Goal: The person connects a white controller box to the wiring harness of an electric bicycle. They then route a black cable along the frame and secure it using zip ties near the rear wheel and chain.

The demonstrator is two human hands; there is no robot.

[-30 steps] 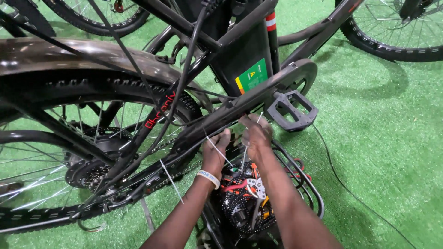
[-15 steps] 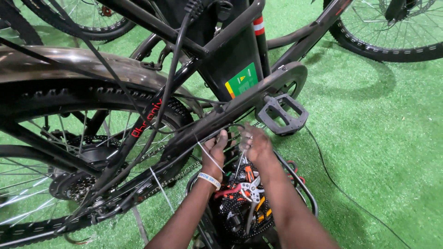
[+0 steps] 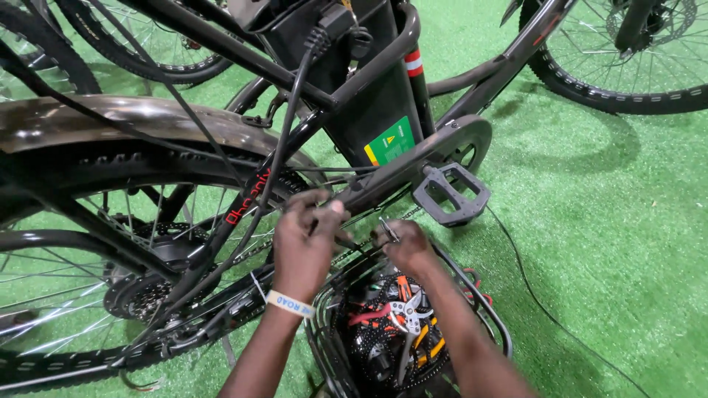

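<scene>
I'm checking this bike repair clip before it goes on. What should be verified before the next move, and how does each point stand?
1. Left hand gripping the chainstay by the chain guard: ok.
2. Right hand holding a small metal tool: ok; what its tip meets, cannot tell.
3. Fingers away from the rear wheel's spokes: ok.
4. Pedal close above the right hand, not touching it: ok.
5. Pliers within reach in the wire basket: ok.
6. Black cable loose on the green turf: not ok, a trip risk.
</scene>
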